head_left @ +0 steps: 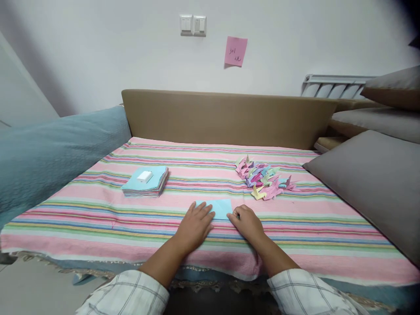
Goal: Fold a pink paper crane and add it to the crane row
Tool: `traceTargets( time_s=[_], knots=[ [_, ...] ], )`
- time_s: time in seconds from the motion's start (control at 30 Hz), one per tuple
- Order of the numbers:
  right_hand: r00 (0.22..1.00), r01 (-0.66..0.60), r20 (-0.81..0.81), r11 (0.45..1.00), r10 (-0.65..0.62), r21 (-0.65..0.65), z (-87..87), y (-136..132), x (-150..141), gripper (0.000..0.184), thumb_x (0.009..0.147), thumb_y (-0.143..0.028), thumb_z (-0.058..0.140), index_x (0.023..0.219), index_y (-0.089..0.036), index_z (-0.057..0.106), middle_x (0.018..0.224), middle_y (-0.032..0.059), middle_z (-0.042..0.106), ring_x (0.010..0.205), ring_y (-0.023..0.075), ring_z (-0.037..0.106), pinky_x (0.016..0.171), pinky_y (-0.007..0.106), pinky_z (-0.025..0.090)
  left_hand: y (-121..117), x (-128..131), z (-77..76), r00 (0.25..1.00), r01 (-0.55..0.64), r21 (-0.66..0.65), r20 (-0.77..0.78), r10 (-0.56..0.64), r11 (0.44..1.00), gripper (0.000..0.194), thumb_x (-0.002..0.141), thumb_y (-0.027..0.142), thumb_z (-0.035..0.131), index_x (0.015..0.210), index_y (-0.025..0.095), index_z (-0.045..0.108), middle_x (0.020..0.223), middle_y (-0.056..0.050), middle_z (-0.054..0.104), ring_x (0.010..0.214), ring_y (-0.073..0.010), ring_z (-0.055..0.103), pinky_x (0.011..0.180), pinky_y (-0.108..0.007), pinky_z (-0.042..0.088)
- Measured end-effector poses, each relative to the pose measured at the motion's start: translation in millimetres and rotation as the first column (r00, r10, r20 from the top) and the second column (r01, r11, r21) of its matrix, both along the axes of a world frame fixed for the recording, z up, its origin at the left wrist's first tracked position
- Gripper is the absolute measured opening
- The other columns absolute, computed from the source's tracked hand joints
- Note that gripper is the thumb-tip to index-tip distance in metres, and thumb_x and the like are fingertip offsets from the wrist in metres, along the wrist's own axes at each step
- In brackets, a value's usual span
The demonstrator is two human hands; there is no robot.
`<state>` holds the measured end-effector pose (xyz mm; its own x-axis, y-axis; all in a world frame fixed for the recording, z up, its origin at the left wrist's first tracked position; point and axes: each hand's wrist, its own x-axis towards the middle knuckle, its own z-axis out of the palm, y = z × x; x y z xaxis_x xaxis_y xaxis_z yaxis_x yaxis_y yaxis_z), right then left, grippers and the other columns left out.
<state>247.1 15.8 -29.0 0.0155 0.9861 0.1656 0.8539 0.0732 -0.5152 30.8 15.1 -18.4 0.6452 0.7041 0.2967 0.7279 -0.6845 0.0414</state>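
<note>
A light blue sheet of paper (220,207), seemingly folded into a rectangle, lies flat on the striped cloth before me. My left hand (197,223) rests palm down over its left end, fingers spread. With curled fingers, my right hand (245,222) pinches the paper's lower right corner. Beyond and to the right lies a heap of folded paper cranes (260,177) in pink, purple, yellow, green and blue. To the left sits a stack of square paper (154,180), light blue on top, with a small white block (145,176) on it.
The striped cloth (98,210) covers a sofa seat with a brown backrest (223,118). A blue-covered armrest (65,140) bounds the left side; grey cushions (370,175) pile up at the right. A pink note (235,51) and light switches (193,26) are on the wall.
</note>
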Motion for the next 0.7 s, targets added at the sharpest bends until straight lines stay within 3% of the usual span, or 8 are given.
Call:
traceTargets(
  time_s=[0.1, 0.17, 0.33, 0.5, 0.6, 0.7],
  knots=[
    [1.0, -0.003, 0.006, 1.0, 0.003, 0.007, 0.0, 0, 0, 0.024, 0.08, -0.033, 0.057, 0.062, -0.019, 0.052, 0.075, 0.0015, 0.054, 0.076, 0.0147, 0.05, 0.061, 0.024, 0.03, -8, 7, -7.3, 0.998, 0.052, -0.038, -0.027, -0.053, 0.998, 0.066, 0.081, 0.06, 0.048, 0.133, 0.02, 0.041, 0.141, -0.01, 0.041, 0.132, -0.0294, 0.032, 0.109, -0.051, 0.023],
    [1.0, -0.005, 0.008, 1.0, 0.005, 0.007, 0.2, 0, 0, 0.023, 0.08, -0.033, 0.056, 0.062, -0.019, 0.052, 0.075, 0.0015, 0.054, 0.076, 0.0148, 0.05, 0.062, 0.024, 0.031, -11, 8, -13.1, 0.999, 0.036, -0.053, -0.037, -0.038, 0.998, 0.076, 0.078, 0.067, 0.044, 0.135, 0.018, 0.038, 0.143, -0.011, 0.038, 0.133, -0.0298, 0.03, 0.109, -0.05, 0.023],
    [1.0, -0.02, 0.013, 1.0, 0.02, 0.017, -1.3, 0, 1, 0.023, 0.081, -0.033, 0.055, 0.063, -0.019, 0.051, 0.075, 0.0016, 0.054, 0.076, 0.0152, 0.05, 0.065, 0.024, 0.033, -9, 7, -20.4, 0.998, 0.007, -0.07, -0.069, -0.012, 0.998, 0.077, 0.077, 0.069, 0.042, 0.136, 0.019, 0.038, 0.144, -0.011, 0.036, 0.134, -0.0299, 0.029, 0.109, -0.049, 0.024],
    [1.0, 0.01, 0.025, 0.994, -0.013, 0.105, -0.8, -3, -1, 0.011, 0.079, -0.029, 0.056, 0.084, -0.02, 0.055, 0.087, 0.0036, 0.056, 0.084, 0.0189, 0.05, 0.072, 0.028, 0.037, -10, 8, -16.9, 0.997, 0.006, -0.097, -0.08, -0.014, 0.995, 0.077, 0.077, 0.068, 0.044, 0.136, 0.019, 0.038, 0.144, -0.011, 0.036, 0.134, -0.0304, 0.029, 0.109, -0.05, 0.025],
    [0.989, -0.122, 0.11, 0.973, 0.102, 0.194, 3.5, -9, -8, 0.014, 0.08, -0.022, 0.054, 0.092, -0.018, 0.058, 0.097, 0.0068, 0.056, 0.093, 0.0211, 0.048, 0.081, 0.031, 0.037, -11, 10, -15.8, 0.997, 0.003, -0.107, -0.073, -0.011, 0.994, 0.076, 0.077, 0.067, 0.047, 0.136, 0.02, 0.038, 0.144, -0.012, 0.036, 0.134, -0.0305, 0.028, 0.109, -0.05, 0.024],
    [0.953, -0.273, 0.18, 0.946, 0.242, 0.174, 6.2, -16, -16, 0.02, 0.082, -0.018, 0.051, 0.097, -0.021, 0.063, 0.097, 0.0064, 0.057, 0.093, 0.0208, 0.048, 0.082, 0.031, 0.036, -12, 10, -16.1, 0.998, -0.001, -0.106, -0.064, -0.006, 0.994, 0.074, 0.077, 0.065, 0.048, 0.136, 0.02, 0.039, 0.144, -0.012, 0.036, 0.134, -0.0304, 0.028, 0.109, -0.05, 0.024]
  ],
)
